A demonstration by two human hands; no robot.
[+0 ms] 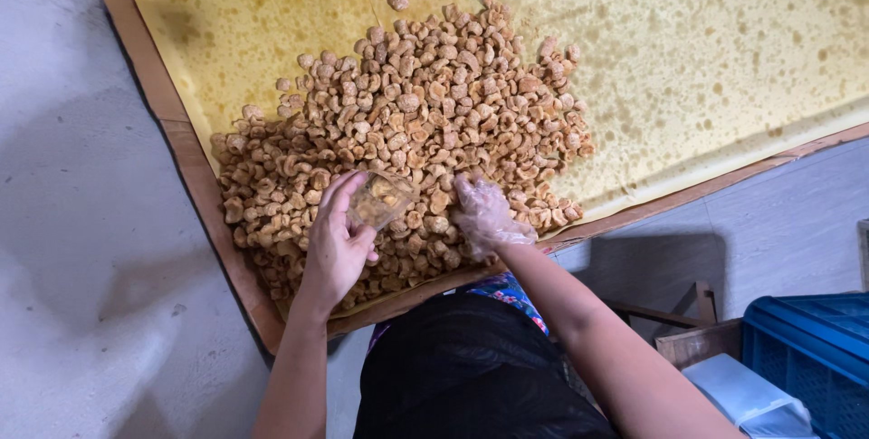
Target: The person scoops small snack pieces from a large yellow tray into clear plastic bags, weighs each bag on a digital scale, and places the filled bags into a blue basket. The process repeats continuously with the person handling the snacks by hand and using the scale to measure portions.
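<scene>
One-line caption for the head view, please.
Bare left hand holds a small clear plastic container over golden-brown fried snack pieces; plastic-gloved right hand touches them.

head view, looking steeply down, close

Left hand (335, 244) grips a small clear container (380, 199) tilted into the pile of fried snack pieces (407, 122). Just beside it, the gloved right hand (484, 217) rests on the pile, atop oil-stained yellow paper (688, 50).

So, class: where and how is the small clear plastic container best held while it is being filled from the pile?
Probably by its side walls, from the left, as the left hand holds the small clear plastic container: it lies tilted, mouth toward the gloved right hand and heap of golden fried pieces.
</scene>
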